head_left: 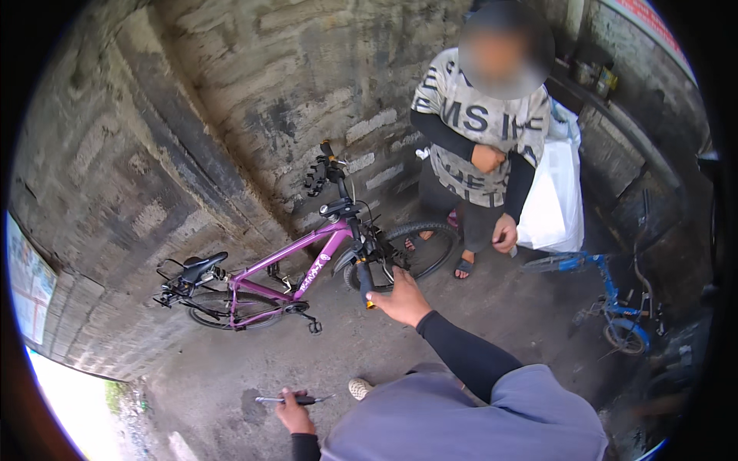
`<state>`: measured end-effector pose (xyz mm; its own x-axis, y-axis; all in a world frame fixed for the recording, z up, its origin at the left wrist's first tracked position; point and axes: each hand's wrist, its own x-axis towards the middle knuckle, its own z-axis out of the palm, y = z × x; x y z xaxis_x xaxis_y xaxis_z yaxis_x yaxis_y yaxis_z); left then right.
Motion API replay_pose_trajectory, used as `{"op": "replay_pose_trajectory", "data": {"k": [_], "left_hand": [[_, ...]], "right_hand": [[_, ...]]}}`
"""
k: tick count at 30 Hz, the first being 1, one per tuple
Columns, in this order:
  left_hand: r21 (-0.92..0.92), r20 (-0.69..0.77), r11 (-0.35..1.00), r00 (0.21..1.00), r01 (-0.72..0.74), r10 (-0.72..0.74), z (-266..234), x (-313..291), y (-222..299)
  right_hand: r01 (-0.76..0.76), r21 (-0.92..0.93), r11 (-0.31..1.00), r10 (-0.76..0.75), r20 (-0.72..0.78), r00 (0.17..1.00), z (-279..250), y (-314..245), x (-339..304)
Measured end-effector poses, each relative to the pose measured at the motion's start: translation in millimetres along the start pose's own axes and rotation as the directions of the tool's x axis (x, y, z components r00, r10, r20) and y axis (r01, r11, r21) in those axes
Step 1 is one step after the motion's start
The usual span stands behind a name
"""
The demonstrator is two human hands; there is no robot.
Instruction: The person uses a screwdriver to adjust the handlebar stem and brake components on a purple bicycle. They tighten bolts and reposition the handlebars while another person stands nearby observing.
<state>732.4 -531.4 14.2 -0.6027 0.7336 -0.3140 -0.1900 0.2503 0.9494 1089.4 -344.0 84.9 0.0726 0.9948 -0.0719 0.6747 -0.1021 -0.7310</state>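
Observation:
My left hand point(294, 413), low in the view, is closed around a slim hand tool point(269, 399) with a silver shaft and a dark middle part; a thin metal end sticks out on its right side. I cannot make out its exact kind. My right hand point(403, 300) is at the near handlebar grip point(365, 283) of a purple bicycle point(327, 246). Its fingers are stretched and apart by the brake lever, with the thumb at the grip's orange-tipped end. The bicycle stands upright along the wall, front wheel point(442, 246) to the right.
Another person point(480, 131) in a patterned shirt stands beyond the front wheel, one hand at the belly, the other hanging. A white sack point(553, 200) is behind them. A small blue bicycle point(607, 288) stands at the right. A stained block wall point(292, 84) runs along the back.

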Motion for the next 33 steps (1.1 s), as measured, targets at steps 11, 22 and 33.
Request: {"op": "replay_pose_trajectory", "data": {"k": [11, 22, 33], "left_hand": [[0.661, 0.126, 0.750, 0.987, -0.008, -0.101, -145, 153, -49], [0.821, 0.482, 0.372, 0.875, -0.433, -0.045, -139, 388, -33], [0.396, 0.876, 0.730, 0.468, -0.558, -0.117, 121, 526, 110]], "right_hand": [[-0.442, -0.323, 0.837, 0.465, -0.005, 0.885, 48, -58, 59], [-0.735, -0.312, 0.602, 0.669, -0.306, 0.678, 67, -85, 64], [-0.904, -0.129, 0.408, 0.772, -0.480, 0.417, 88, -92, 90]]}}
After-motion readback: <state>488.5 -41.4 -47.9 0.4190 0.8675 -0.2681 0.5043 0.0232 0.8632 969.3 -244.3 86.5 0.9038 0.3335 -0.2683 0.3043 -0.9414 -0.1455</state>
